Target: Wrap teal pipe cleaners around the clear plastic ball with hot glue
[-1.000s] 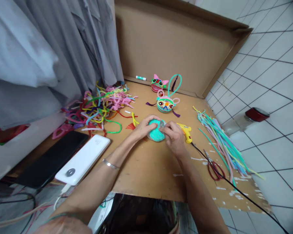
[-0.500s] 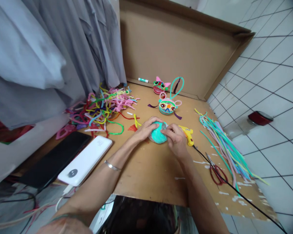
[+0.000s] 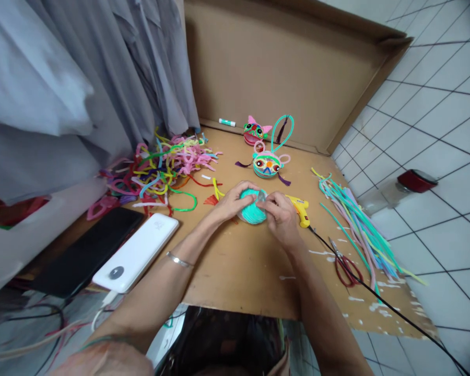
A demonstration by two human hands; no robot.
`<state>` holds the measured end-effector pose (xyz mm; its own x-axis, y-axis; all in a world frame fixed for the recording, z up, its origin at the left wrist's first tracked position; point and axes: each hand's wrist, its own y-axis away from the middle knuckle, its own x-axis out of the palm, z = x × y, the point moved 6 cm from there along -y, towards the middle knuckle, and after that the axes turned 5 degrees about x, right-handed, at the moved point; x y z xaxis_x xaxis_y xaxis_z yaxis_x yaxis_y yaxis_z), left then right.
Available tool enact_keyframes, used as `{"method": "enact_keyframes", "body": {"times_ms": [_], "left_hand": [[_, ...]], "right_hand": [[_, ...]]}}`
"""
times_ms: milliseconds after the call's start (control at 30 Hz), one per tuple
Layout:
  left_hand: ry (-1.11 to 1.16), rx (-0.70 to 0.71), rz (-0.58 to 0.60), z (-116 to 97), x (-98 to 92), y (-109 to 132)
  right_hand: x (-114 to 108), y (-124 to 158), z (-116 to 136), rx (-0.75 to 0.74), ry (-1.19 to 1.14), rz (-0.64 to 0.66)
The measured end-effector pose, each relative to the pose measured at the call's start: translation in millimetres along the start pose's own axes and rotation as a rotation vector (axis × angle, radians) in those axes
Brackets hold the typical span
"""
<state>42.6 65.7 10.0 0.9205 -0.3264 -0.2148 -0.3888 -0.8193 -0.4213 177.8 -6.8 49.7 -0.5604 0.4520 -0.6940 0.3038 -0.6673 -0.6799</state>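
Observation:
A round turquoise piece (image 3: 253, 211), its surface ridged like coiled pipe cleaner, has a clear plastic rim and lies between my hands over the table. My left hand (image 3: 235, 201) curls around its left side, with the thumb pressed on top. At its upper right, my right hand (image 3: 281, 215) pinches a small clear plastic bit against the edge. Just beyond stands a decorated animal face (image 3: 267, 165) with pink ring ears, purple tassels and a turquoise loop. Behind that is a red and green face (image 3: 254, 131) with pink pointed ears. A yellow glue gun (image 3: 301, 210) lies right of my right hand.
Tangled pipe cleaners (image 3: 172, 167) are heaped at left, near a black phone (image 3: 90, 250) and a white power bank (image 3: 141, 250). Straight pipe cleaners (image 3: 356, 230), red-handled scissors (image 3: 348, 271) and a black cord lie at right. A cardboard wall (image 3: 266, 62) closes the back; a jar (image 3: 399, 190) stands right.
The whole view has shifted slightly, so the table's things sit a little higher in the picture. Both hands stay on the turquoise piece, with the right fingers still pinching at its edge.

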Motion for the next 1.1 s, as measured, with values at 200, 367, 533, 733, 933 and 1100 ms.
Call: {"method": "enact_keyframes", "body": {"times_ms": [200,367,533,733,933,1100], "left_hand": [[0.000,-0.004,0.005,-0.6,-0.6,0.4],[-0.034,0.002,0.020,-3.2,-0.6,-0.7],[-0.026,-0.009,0.022,-3.6,-0.2,-1.1],[-0.010,0.005,-0.001,-4.3,-0.7,-0.7],[-0.003,-0.014,0.001,-1.5,-2.0,-1.4],[0.046,-0.031,-0.015,2.2,-3.2,-3.0]], "right_hand": [[-4.1,-2.1,-3.4,0.074,-0.148,-0.021],[-4.2,-1.8,-2.9,0.046,-0.121,-0.019],[-1.5,-0.4,-1.7,-0.017,-0.008,0.003],[-2.8,0.0,6.2,-0.079,0.107,-0.026],[-1.1,0.9,8.8,-0.082,0.143,-0.039],[-0.4,0.6,6.7,-0.055,0.101,-0.038]]}}
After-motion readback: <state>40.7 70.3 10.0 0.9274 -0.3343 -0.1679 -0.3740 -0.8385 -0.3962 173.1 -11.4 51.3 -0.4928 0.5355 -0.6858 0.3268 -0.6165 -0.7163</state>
